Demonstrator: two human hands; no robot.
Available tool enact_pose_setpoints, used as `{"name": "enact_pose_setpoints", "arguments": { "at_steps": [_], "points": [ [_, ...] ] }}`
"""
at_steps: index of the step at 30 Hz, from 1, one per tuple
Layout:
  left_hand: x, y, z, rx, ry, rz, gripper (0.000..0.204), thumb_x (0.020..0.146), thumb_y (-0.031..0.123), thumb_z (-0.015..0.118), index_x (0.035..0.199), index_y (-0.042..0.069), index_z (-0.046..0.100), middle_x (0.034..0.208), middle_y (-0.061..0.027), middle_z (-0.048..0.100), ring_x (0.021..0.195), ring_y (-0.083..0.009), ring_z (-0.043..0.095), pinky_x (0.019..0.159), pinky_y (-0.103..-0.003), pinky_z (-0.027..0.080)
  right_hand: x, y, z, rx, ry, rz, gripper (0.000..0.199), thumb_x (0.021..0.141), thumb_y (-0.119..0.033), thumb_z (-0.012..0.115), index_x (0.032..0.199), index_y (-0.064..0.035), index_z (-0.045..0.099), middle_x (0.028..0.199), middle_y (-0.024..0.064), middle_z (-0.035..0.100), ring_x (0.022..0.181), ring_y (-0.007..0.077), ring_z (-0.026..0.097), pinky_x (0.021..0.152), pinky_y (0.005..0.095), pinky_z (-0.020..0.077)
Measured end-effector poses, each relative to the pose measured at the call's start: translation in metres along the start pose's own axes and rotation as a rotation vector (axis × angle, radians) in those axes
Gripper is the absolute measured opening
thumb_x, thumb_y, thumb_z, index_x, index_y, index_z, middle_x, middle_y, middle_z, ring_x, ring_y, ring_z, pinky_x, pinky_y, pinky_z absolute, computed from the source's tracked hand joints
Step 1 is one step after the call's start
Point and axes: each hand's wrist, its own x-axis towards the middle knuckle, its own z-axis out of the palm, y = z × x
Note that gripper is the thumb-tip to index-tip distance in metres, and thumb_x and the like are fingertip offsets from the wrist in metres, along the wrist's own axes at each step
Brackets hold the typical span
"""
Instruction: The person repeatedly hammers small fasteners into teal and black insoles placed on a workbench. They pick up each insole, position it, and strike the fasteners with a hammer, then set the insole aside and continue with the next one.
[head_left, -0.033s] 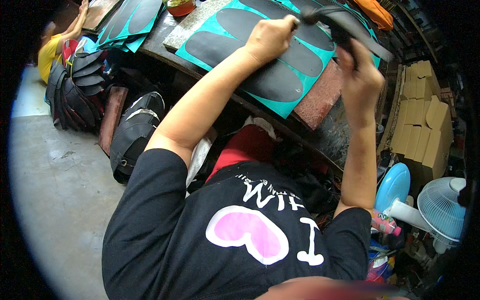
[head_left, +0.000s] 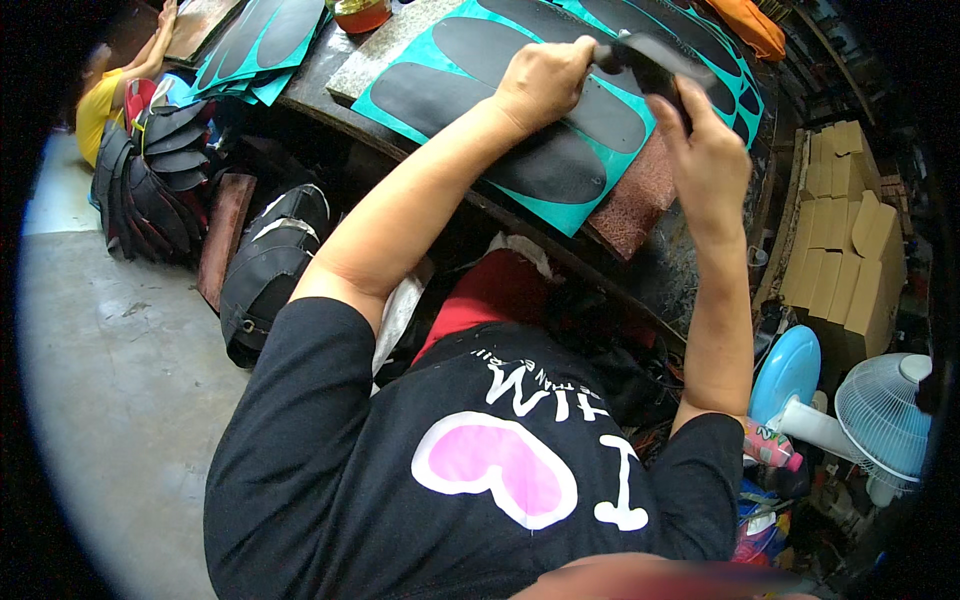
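Note:
Over the bench I hold a dark, curved, motion-blurred piece with a grey edge [head_left: 652, 58], whose exact kind is unclear. My left hand [head_left: 545, 85] is closed on its left end. Closed around its right side, my right hand [head_left: 715, 165] has the fingers wrapped and the thumb up. Beneath my hands lies a teal sheet [head_left: 570, 218] bearing black, sole-shaped ovals [head_left: 548, 165]. Next to my right wrist is a reddish-brown board [head_left: 632, 188], partly under the sheet.
Stacked teal sheets [head_left: 262, 48] and a jar of amber liquid [head_left: 362, 12] are at the far left of the bench. Cardboard boxes [head_left: 835, 260] and a fan [head_left: 885, 420] stand at right. Black curved pieces [head_left: 165, 160] hang near a yellow-shirted person [head_left: 98, 110] at left.
My right hand has moved slightly left, and the dark piece's far end has swung up and left, uncovering more sheets at the back. My left hand has barely moved.

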Motion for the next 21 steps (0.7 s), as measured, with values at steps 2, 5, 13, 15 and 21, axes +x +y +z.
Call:
{"name": "enact_pose_setpoints", "arguments": {
  "at_steps": [2, 5, 13, 15, 21],
  "points": [
    [0.000, 0.000, 0.001, -0.084, 0.132, -0.182, 0.015, 0.084, 0.011, 0.065, 0.095, 0.004, 0.058, 0.076, -0.0167, 0.067, 0.070, -0.0321, 0.069, 0.061, -0.039, 0.055, -0.004, 0.012, 0.009, 0.036, 0.028, 0.192, 0.035, 0.091, -0.042, 0.062, 0.114, -0.0156, 0.065, 0.088, 0.0166, 0.069, 0.080, 0.0359, 0.067, 0.068, 0.0400, 0.0523],
    [0.000, -0.010, 0.002, -0.745, 0.143, -0.643, 0.016, 0.085, 0.014, 0.068, 0.094, 0.002, 0.063, 0.081, -0.0093, 0.071, 0.074, -0.0175, 0.071, 0.069, -0.031, 0.056, -0.006, 0.028, -0.003, 0.085, 0.082, 0.118, 0.037, 0.091, -0.044, 0.062, 0.115, -0.0160, 0.065, 0.088, 0.0154, 0.070, 0.081, 0.0346, 0.068, 0.068, 0.0391, 0.0525],
    [0.000, 0.002, 0.001, -0.222, 0.050, -0.190, 0.016, 0.085, 0.015, 0.066, 0.095, 0.006, 0.058, 0.078, -0.0169, 0.066, 0.074, -0.0339, 0.067, 0.065, -0.042, 0.053, -0.004, 0.003, -0.029, 0.323, 0.352, -0.178, 0.025, 0.089, -0.020, 0.070, 0.109, -0.0053, 0.066, 0.086, 0.0125, 0.071, 0.076, 0.0231, 0.071, 0.067, 0.0300, 0.0538],
    [0.000, 0.010, 0.001, -0.071, -0.009, -0.048, 0.016, 0.085, 0.016, 0.067, 0.094, 0.007, 0.056, 0.078, -0.0171, 0.065, 0.075, -0.0355, 0.066, 0.064, -0.043, 0.053, -0.005, 0.004, -0.009, 0.183, 0.256, -0.141, 0.027, 0.090, -0.028, 0.068, 0.108, -0.0075, 0.066, 0.088, 0.0164, 0.069, 0.078, 0.0327, 0.070, 0.067, 0.0350, 0.0541],
    [0.003, 0.003, 0.003, -0.663, 0.131, -0.627, 0.015, 0.082, 0.015, 0.069, 0.089, 0.002, 0.064, 0.080, -0.0157, 0.070, 0.071, -0.0263, 0.070, 0.069, -0.034, 0.056, -0.010, 0.030, -0.011, 0.069, 0.109, 0.090, 0.038, 0.091, -0.044, 0.062, 0.115, -0.0158, 0.065, 0.090, 0.0162, 0.069, 0.083, 0.0351, 0.068, 0.067, 0.0395, 0.0527]
  ]
}}
